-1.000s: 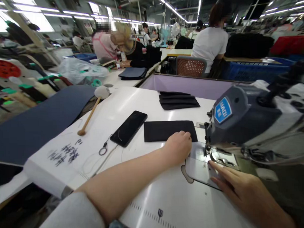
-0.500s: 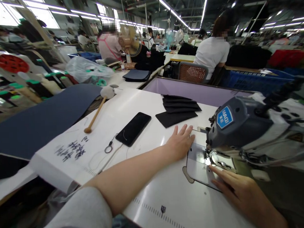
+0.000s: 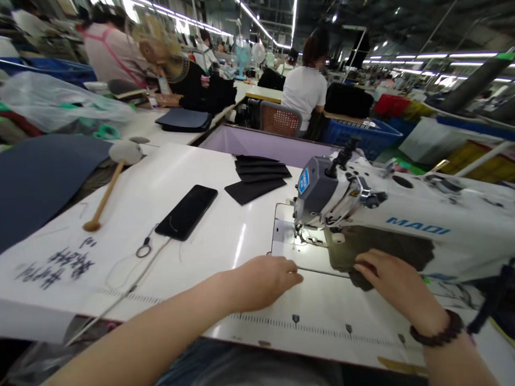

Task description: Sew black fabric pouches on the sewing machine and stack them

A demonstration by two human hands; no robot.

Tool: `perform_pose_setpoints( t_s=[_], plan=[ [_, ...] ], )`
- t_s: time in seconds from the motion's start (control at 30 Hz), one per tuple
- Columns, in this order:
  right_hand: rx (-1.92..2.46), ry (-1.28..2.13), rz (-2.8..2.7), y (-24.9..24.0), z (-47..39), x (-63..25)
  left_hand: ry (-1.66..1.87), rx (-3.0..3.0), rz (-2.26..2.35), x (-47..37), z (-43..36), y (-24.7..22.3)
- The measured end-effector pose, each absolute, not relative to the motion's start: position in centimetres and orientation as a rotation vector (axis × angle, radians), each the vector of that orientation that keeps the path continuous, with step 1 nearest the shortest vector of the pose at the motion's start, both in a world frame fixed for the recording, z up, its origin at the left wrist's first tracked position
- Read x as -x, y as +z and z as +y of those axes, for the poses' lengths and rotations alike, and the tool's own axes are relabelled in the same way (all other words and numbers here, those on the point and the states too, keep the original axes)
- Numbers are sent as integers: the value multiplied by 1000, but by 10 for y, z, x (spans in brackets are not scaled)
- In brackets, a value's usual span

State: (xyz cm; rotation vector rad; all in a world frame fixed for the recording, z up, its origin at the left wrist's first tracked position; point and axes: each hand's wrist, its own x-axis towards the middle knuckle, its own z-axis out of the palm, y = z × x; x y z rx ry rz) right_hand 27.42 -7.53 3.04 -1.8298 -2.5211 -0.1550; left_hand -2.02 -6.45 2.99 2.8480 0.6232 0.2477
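My right hand [image 3: 389, 281] has its thumb and fingers pinched on the near edge of an olive-green fabric piece [image 3: 381, 246], which lies under the arm of a white-and-grey sewing machine [image 3: 414, 218]. Fingers curled together, my left hand [image 3: 264, 281] is over the white tabletop, just in front of the metal plate [image 3: 285, 247]; nothing shows in it, though its underside is hidden. The machine's needle area is lit, with no fabric under the foot. Several black fabric pieces [image 3: 261, 179] lie fanned out beyond the plate.
On the table's left are a black phone [image 3: 187, 212] with a ring strap, a wooden-handled mallet [image 3: 108, 195] and handwritten marks. A dark blue sheet [image 3: 41, 183] lies farther left. Behind the table sit a lilac bin [image 3: 247, 142], a person in white [image 3: 304, 90] and blue crates [image 3: 359, 134].
My view has swung right. My left hand has drawn back from beside the plate and its spread fingers have curled. My right hand has left the plate and taken hold of the olive-green fabric.
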Motion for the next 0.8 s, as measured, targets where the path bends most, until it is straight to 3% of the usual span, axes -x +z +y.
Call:
perform_pose_setpoints(
  t_s=[0.4,0.8],
  plan=[
    [2019,-197,-2469,19,-65,-258,603,-2453,698,41,-103,-16],
    [1928,531,-2034,22,-38,-299,589,-2450,737,38,-103,-15]
  ],
)
